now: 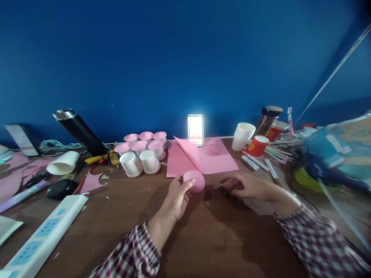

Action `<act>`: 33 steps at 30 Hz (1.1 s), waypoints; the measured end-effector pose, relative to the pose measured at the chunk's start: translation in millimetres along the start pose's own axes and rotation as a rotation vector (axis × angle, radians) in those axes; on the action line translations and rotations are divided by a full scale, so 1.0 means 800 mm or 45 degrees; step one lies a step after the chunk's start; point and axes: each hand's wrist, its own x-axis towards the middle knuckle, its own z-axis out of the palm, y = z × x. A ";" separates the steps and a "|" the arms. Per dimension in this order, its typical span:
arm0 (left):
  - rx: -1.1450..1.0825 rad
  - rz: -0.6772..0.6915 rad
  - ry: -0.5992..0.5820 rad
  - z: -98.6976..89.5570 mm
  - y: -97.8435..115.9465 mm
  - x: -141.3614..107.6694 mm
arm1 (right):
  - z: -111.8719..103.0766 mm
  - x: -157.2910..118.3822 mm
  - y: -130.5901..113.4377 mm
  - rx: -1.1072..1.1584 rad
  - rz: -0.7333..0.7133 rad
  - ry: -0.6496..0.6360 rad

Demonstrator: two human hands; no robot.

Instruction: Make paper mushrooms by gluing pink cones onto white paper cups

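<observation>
Between thumb and fingers, my left hand (179, 194) pinches a round pink paper disc (197, 181) above the middle of the table. My right hand (239, 184) is to its right, low over the table, with its fingers curled on a dark, blurred tool that looks like scissors (226, 192). Pink paper sheets (218, 160) lie behind both hands, one with a raised corner. At the back left, several white cups topped with pink discs (139, 146) stand in rows, with two uncovered white cups (150, 161) in front.
A power strip (48, 231), black mouse (62, 189), black flask (82, 133) and tipped cup (63, 163) are on the left. White cups (242, 137), a red cup (257, 146), markers (251, 163) and a blue plastic bag (339, 150) are on the right. Behind rises a blue wall (174, 58).
</observation>
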 end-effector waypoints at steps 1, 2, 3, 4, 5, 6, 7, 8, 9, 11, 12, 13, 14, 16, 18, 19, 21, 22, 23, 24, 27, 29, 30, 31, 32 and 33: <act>0.002 -0.005 -0.011 0.000 0.000 0.000 | 0.002 0.001 -0.002 0.006 0.018 0.003; 0.006 -0.006 -0.027 -0.001 -0.001 -0.001 | 0.004 0.001 -0.004 0.010 0.028 0.005; 0.015 -0.002 -0.047 -0.001 -0.001 -0.001 | 0.006 0.002 -0.005 0.014 0.031 0.003; 0.025 0.007 -0.070 -0.001 -0.001 -0.003 | 0.008 0.002 -0.007 0.018 0.027 -0.001; 0.039 0.013 -0.101 -0.002 -0.002 -0.004 | 0.010 0.002 -0.008 0.021 0.020 -0.003; 0.063 0.011 -0.143 -0.002 -0.002 -0.006 | 0.012 0.001 -0.009 0.015 0.011 -0.002; 0.101 -0.004 -0.199 -0.002 -0.001 -0.009 | 0.013 0.000 -0.010 -0.001 0.005 -0.004; 0.147 -0.032 -0.268 -0.003 -0.001 -0.011 | 0.015 -0.002 -0.012 -0.028 0.004 -0.013; 0.200 -0.074 -0.350 -0.003 -0.001 -0.013 | 0.016 -0.004 -0.014 -0.070 0.008 -0.025; 0.296 -0.167 -0.524 -0.005 -0.002 -0.017 | 0.020 -0.009 -0.019 -0.194 0.018 -0.047; 0.329 -0.208 -0.597 -0.005 -0.002 -0.019 | 0.023 -0.012 -0.021 -0.275 0.018 -0.044; 0.349 -0.240 -0.653 -0.006 -0.003 -0.020 | 0.025 -0.014 -0.024 -0.363 0.007 -0.029; 0.362 -0.260 -0.693 -0.007 -0.003 -0.020 | 0.028 -0.016 -0.027 -0.452 -0.012 -0.008; 0.376 -0.272 -0.722 -0.008 -0.005 -0.020 | 0.034 -0.020 -0.032 -0.610 -0.046 0.029; 0.382 -0.261 -0.713 -0.009 -0.006 -0.018 | 0.040 -0.021 -0.035 -0.739 -0.038 0.072; 0.385 -0.252 -0.702 -0.009 -0.007 -0.017 | 0.042 -0.021 -0.036 -0.792 -0.017 0.096; 0.396 -0.236 -0.674 -0.009 -0.007 -0.016 | 0.046 -0.022 -0.036 -0.878 0.017 0.136; 0.406 -0.232 -0.661 -0.009 -0.007 -0.016 | 0.048 -0.022 -0.036 -0.910 0.021 0.148; 0.417 -0.233 -0.649 -0.009 -0.007 -0.016 | 0.049 -0.023 -0.035 -0.934 0.017 0.153; 0.427 -0.235 -0.642 -0.009 -0.007 -0.016 | 0.050 -0.023 -0.034 -0.951 0.008 0.159; 0.451 -0.233 -0.628 -0.010 -0.009 -0.016 | 0.051 -0.023 -0.030 -0.986 -0.030 0.198; 0.448 -0.231 -0.616 -0.010 -0.010 -0.016 | 0.047 -0.023 -0.027 -0.980 -0.055 0.209; 0.441 -0.229 -0.607 -0.010 -0.010 -0.015 | 0.044 -0.023 -0.026 -0.964 -0.065 0.209; 0.426 -0.229 -0.595 -0.009 -0.011 -0.015 | 0.040 -0.023 -0.025 -0.940 -0.072 0.204; 0.404 -0.227 -0.579 -0.009 -0.011 -0.014 | 0.035 -0.023 -0.023 -0.908 -0.078 0.197; 0.377 -0.223 -0.555 -0.009 -0.011 -0.013 | 0.030 -0.023 -0.022 -0.873 -0.084 0.194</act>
